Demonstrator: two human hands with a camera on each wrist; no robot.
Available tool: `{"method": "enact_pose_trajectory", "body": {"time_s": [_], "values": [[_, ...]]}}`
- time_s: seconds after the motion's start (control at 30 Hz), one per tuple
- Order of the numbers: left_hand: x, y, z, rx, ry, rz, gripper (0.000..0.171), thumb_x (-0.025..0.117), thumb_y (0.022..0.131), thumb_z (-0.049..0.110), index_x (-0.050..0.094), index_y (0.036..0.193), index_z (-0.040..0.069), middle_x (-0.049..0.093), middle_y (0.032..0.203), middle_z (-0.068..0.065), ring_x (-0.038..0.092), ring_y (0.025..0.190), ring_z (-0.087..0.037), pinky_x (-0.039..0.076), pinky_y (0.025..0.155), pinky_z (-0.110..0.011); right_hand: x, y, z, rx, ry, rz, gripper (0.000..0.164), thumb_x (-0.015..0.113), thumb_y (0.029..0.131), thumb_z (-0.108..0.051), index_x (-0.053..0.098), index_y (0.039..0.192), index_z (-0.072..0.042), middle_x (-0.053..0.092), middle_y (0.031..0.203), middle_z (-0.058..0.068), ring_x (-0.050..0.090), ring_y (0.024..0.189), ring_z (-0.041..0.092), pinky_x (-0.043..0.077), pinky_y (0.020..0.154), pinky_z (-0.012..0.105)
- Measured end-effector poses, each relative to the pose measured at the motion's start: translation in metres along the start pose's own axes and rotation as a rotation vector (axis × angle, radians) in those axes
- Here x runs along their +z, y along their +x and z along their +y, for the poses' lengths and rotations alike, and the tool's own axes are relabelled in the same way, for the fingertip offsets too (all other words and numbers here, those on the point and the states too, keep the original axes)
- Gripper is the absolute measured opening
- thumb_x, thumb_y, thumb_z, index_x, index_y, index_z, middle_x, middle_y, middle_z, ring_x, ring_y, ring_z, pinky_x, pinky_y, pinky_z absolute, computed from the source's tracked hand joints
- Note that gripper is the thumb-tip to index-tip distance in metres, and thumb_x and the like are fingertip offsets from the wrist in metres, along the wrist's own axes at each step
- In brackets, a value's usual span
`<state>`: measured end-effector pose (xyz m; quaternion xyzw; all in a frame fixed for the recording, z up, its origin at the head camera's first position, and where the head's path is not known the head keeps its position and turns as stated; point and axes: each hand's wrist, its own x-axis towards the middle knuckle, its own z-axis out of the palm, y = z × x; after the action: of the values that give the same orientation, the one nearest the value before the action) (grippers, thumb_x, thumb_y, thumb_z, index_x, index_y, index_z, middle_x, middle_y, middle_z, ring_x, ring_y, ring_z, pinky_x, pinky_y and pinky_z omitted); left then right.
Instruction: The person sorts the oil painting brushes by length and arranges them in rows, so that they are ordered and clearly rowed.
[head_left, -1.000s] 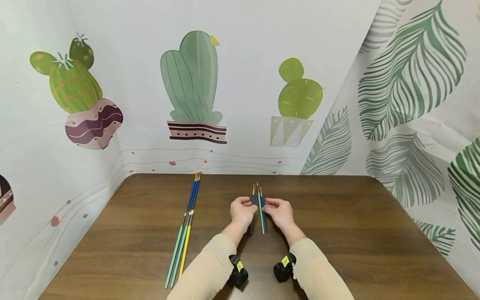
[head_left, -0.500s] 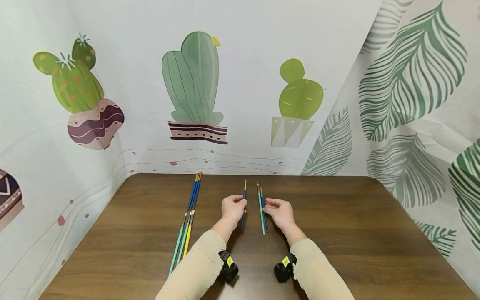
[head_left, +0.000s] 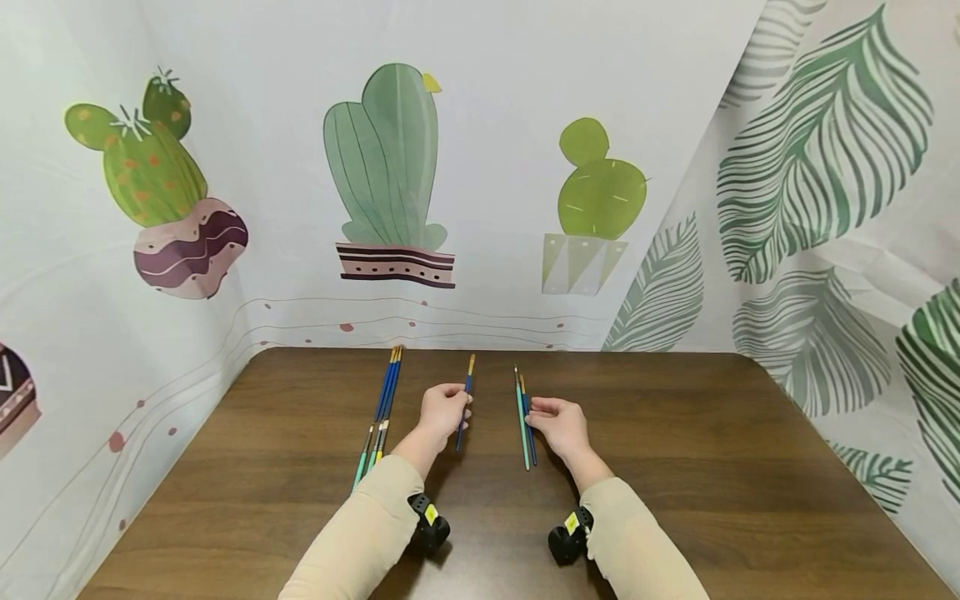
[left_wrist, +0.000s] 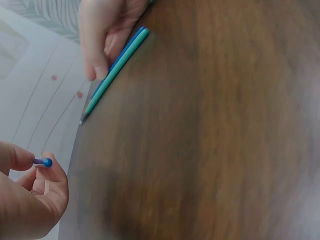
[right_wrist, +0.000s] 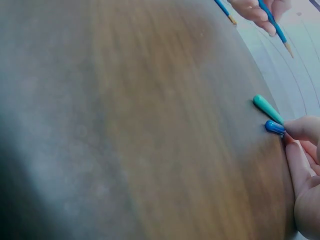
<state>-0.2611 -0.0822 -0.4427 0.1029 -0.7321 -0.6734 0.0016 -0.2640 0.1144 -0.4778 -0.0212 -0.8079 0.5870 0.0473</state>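
Note:
My left hand (head_left: 442, 410) pinches a slim blue paintbrush (head_left: 469, 377), bristles pointing toward the wall; its rounded blue end (left_wrist: 47, 162) faces the camera in the left wrist view. To the right, a mint-green paintbrush (head_left: 522, 425) lies alongside another blue paintbrush (head_left: 532, 447) on the table. My right hand (head_left: 562, 427) has thumb and fingers at that second blue brush, whose blue end (right_wrist: 273, 127) shows between them in the right wrist view. The green brush's end (right_wrist: 264, 105) is right beside it.
A row of blue paintbrushes (head_left: 386, 387) lies at the back left of the brown wooden table (head_left: 712, 483). Nearer, green and yellow paintbrushes (head_left: 371, 457) are partly hidden by the left sleeve (head_left: 360, 533). A cloth backdrop (head_left: 495, 183) with cactus prints hangs behind the table.
My left hand has carried its blue paintbrush leftward, away from the green brush, and the left sleeve now covers more of the near-left brushes. The right hand has stayed in place.

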Motion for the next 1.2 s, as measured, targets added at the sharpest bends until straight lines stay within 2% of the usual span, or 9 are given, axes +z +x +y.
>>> {"method": "enact_pose_trajectory", "body": {"time_s": [0.17,0.43,0.67,0.8,0.87,1.0,1.1,1.2], "values": [[-0.015,0.006,0.002,-0.013,0.006,0.031,0.034,0.053,0.089,0.003,0.055,0.121,-0.008,0.063,0.103,-0.022,0.057,0.063,-0.010,0.049,0.050,-0.020,0.000,0.001,0.000,0.004,-0.003,0.001,0.031,0.072,0.077,-0.002,0.069,0.108,0.004,0.071,0.101,0.020,0.069,0.093,0.026,0.056,0.079,0.030],[-0.039,0.014,0.004,-0.002,-0.007,0.057,0.036,0.053,0.089,-0.002,0.053,0.124,-0.010,0.060,0.112,-0.030,0.063,0.076,-0.022,0.053,0.057,-0.024,0.000,0.002,0.003,0.000,0.003,0.004,0.031,0.072,0.076,-0.001,0.069,0.107,0.004,0.071,0.100,0.020,0.070,0.092,0.026,0.056,0.078,0.030],[-0.061,0.022,0.003,0.019,0.024,0.097,0.034,0.059,0.087,-0.002,0.057,0.119,-0.011,0.064,0.104,-0.025,0.066,0.085,-0.028,0.057,0.064,-0.027,0.000,0.002,0.002,-0.004,0.011,-0.001,0.032,0.072,0.077,0.000,0.068,0.108,0.005,0.071,0.101,0.020,0.069,0.094,0.027,0.056,0.079,0.030],[-0.073,0.026,0.004,0.015,0.051,0.112,0.033,0.062,0.087,0.001,0.059,0.118,-0.010,0.062,0.107,-0.023,0.067,0.088,-0.029,0.057,0.065,-0.026,0.001,0.001,0.000,-0.013,0.010,0.001,0.031,0.072,0.077,0.001,0.068,0.107,0.006,0.070,0.099,0.022,0.069,0.094,0.029,0.056,0.079,0.031],[-0.079,0.028,0.005,0.005,0.062,0.123,0.032,0.062,0.088,0.003,0.060,0.118,-0.008,0.060,0.111,-0.024,0.067,0.084,-0.029,0.056,0.064,-0.024,0.001,0.001,0.000,-0.014,0.013,0.001,0.031,0.072,0.077,0.001,0.068,0.107,0.006,0.070,0.099,0.022,0.069,0.094,0.029,0.056,0.079,0.031],[-0.092,0.031,0.007,-0.016,0.099,0.151,0.031,0.061,0.089,0.007,0.062,0.118,-0.004,0.060,0.112,-0.023,0.066,0.067,-0.018,0.052,0.058,-0.022,0.000,0.001,-0.001,-0.006,0.010,0.001,0.031,0.072,0.077,0.000,0.068,0.107,0.006,0.070,0.100,0.022,0.069,0.093,0.029,0.056,0.079,0.032],[-0.101,0.033,0.008,-0.024,0.126,0.190,0.029,0.062,0.088,0.008,0.064,0.115,-0.003,0.065,0.100,-0.018,0.063,0.057,-0.010,0.051,0.054,-0.021,-0.001,0.000,-0.001,-0.005,0.009,0.001,0.031,0.072,0.077,0.000,0.068,0.107,0.006,0.070,0.099,0.022,0.069,0.093,0.029,0.057,0.079,0.032],[-0.108,0.035,0.008,-0.022,0.117,0.223,0.027,0.062,0.087,0.006,0.064,0.111,-0.006,0.067,0.085,-0.013,0.061,0.053,-0.009,0.052,0.053,-0.021,-0.001,0.000,-0.002,0.000,0.020,0.003,0.031,0.071,0.077,0.001,0.068,0.107,0.006,0.070,0.099,0.022,0.069,0.093,0.029,0.057,0.079,0.032]]}}
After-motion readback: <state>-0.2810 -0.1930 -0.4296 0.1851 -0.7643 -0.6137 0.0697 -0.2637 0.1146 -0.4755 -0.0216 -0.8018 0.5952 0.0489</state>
